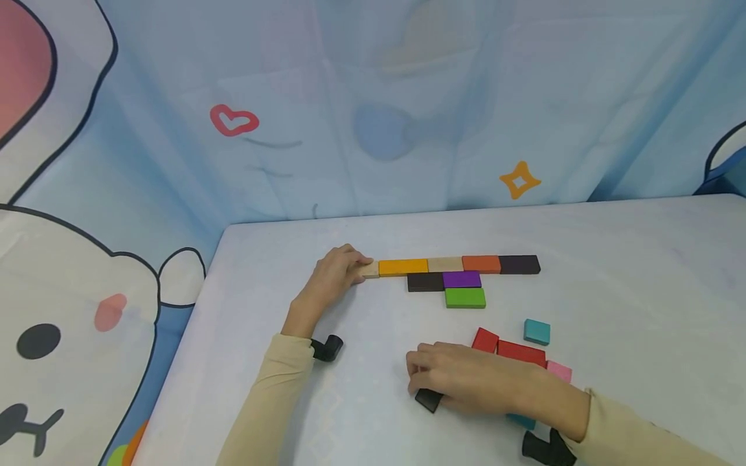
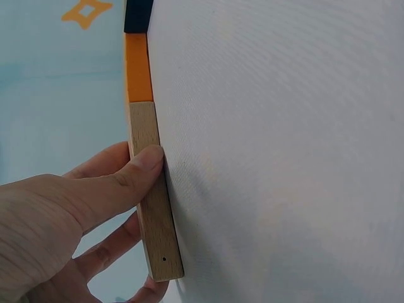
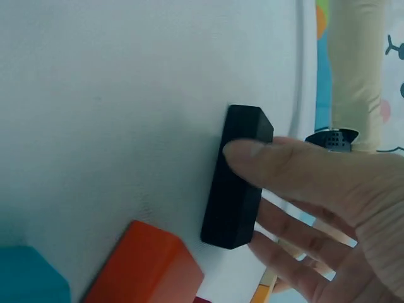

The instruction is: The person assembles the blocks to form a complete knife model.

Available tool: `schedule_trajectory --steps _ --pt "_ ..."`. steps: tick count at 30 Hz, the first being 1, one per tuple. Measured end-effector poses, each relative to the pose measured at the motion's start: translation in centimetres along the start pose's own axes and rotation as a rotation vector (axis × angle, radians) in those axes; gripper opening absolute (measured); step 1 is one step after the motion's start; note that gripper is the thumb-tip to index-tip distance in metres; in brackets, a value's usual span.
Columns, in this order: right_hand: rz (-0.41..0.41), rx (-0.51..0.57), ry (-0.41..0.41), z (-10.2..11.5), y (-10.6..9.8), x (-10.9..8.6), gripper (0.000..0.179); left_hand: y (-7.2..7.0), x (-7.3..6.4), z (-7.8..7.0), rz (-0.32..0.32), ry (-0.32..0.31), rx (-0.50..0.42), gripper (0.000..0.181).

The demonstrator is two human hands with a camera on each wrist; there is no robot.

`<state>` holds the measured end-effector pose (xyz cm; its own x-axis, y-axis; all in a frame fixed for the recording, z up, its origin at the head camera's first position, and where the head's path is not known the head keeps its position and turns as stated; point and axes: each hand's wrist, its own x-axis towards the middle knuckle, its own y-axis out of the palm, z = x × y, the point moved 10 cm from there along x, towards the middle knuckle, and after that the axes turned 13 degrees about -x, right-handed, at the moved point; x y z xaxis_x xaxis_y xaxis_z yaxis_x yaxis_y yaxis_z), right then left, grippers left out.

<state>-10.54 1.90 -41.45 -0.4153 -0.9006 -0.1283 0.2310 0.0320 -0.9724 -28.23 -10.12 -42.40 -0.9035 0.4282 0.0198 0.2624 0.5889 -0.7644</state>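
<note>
Near the far edge of the white cloth-covered table (image 1: pixel 641 291), the left hand (image 1: pixel 332 277) pinches a pale, bare-wood rectangular block (image 2: pixel 161 233), thumb on one face and fingers bent behind it, at the left end of a row where it meets a yellow-orange wooden block (image 1: pixel 403 267). A slight push toward the table's right edge would likely travel down the line — nothing visible braces the far end — and skew the joints. The right hand (image 1: pixel 466 377), nearer the front edge, has thumb and curled fingers closed round a black rectangular block (image 3: pixel 228 205); whether that block is lifted clear of the cloth I cannot tell. A loose thumb could let it twist or drop. Red wooden blocks (image 1: pixel 521 353) lie beside that forearm, so a low sweep of the sleeve or the black wrist camera (image 1: pixel 548 446) could scatter them.
</note>
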Motion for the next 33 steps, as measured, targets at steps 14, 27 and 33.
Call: schedule_trajectory --steps 14,27,33 --pt "0.028 0.181 0.106 -3.7 -0.4 0.3 0.030 0.1 0.0 0.2 0.008 -0.016 0.000 0.034" --pt "-0.302 0.152 0.402 -11.3 -4.0 1.4 0.035 0.2 0.0 0.1 0.009 -0.022 0.001 0.035" --pt "-0.328 0.108 0.425 -11.7 -3.8 1.9 0.036 0.1 0.0 0.0 0.002 -0.014 -0.006 0.034"
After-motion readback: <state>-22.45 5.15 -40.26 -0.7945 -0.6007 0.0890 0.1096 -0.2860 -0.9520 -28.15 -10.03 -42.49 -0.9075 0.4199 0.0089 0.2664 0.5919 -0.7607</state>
